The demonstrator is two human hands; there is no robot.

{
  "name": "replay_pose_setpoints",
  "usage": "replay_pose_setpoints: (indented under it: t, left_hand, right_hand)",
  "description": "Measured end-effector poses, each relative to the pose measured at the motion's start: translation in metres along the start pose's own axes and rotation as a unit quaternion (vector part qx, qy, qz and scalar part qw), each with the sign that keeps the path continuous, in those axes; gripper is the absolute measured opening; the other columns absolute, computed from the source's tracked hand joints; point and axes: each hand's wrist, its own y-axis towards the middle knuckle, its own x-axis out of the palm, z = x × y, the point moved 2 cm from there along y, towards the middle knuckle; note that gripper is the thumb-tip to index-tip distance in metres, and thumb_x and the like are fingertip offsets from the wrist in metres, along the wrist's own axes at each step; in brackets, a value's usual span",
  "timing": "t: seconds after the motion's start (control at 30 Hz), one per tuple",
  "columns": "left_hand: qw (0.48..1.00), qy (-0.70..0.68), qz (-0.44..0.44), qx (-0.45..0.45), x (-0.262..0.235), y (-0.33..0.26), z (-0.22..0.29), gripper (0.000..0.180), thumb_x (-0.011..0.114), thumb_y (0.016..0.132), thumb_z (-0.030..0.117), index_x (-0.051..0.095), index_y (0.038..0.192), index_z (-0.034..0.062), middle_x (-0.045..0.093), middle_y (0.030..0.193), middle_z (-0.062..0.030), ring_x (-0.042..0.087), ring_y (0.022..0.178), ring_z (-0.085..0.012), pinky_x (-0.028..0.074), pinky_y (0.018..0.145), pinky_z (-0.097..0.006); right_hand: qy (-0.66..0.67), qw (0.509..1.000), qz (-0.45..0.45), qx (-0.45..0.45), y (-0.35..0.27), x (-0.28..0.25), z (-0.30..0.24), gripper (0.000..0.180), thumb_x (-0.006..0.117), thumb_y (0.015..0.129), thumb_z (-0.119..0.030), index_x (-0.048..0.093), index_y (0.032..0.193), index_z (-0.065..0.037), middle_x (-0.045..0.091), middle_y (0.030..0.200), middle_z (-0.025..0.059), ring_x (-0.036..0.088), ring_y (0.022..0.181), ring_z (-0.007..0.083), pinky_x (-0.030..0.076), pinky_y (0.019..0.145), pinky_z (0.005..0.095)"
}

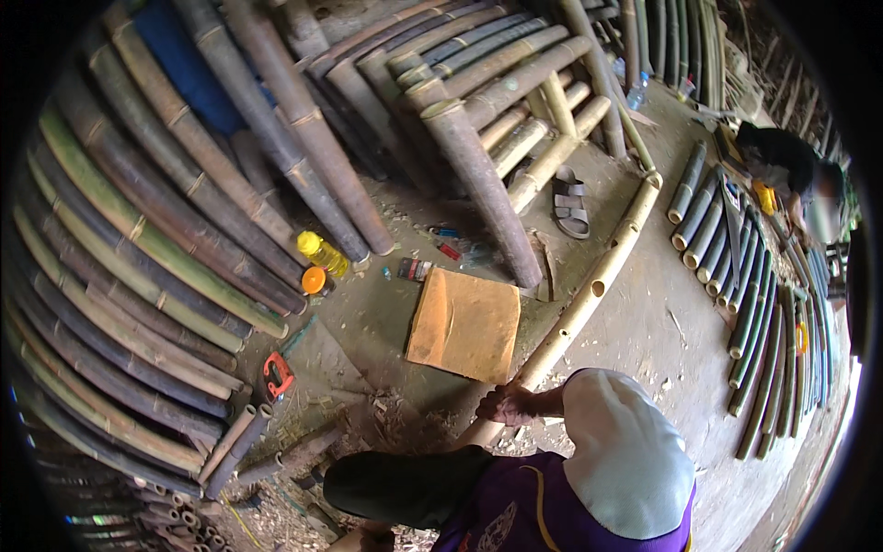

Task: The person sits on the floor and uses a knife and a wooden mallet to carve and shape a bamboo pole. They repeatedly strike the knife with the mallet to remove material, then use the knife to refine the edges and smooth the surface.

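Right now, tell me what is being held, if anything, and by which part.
The right hand is at the pale bamboo pole, toward its near end, fingers curled; a firm grip cannot be told. The left hand's hold is unclear.

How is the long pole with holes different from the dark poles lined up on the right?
Colour: the long pole is pale yellow, while the dark poles are mostly greenish-brown.
Holes: the long pole has holes along its side; I can't see any along the sides of the dark poles.
Place: the long pole lies on its own, but the dark poles lie side by side.
Both are round and look like bamboo.
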Motion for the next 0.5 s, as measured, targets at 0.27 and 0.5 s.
replay_pose_setpoints:
  t: [0.27,0.5]
  left_hand:
    - [0.979,0.027,-0.039,0.200,0.012,0.016,-0.031,0.030,0.055,0.107,0.039,0.056,0.083,0.0197,0.047,0.067,0.0034,0.042,0.055,-0.0117,0.036,0.050,-0.031]
    - [0.940,0.215,0.222,0.144,0.039,-0.078,0.004,0.060,0.075,0.082,0.052,0.074,0.109,-0.0017,0.075,0.107,-0.0263,0.073,0.105,-0.0407,0.058,0.090,-0.049]
  right_hand:
    - [-0.051,0.990,-0.125,-0.045,0.028,-0.044,-0.010,0.066,0.086,0.070,-0.043,0.058,0.118,-0.008,0.064,0.111,0.0115,0.063,0.108,0.0309,0.052,0.088,0.0463]
    - [0.011,0.990,-0.140,0.001,0.018,-0.049,-0.042,0.066,0.087,0.069,-0.040,0.058,0.119,-0.008,0.062,0.112,0.0129,0.061,0.104,0.0313,0.052,0.089,0.0452]
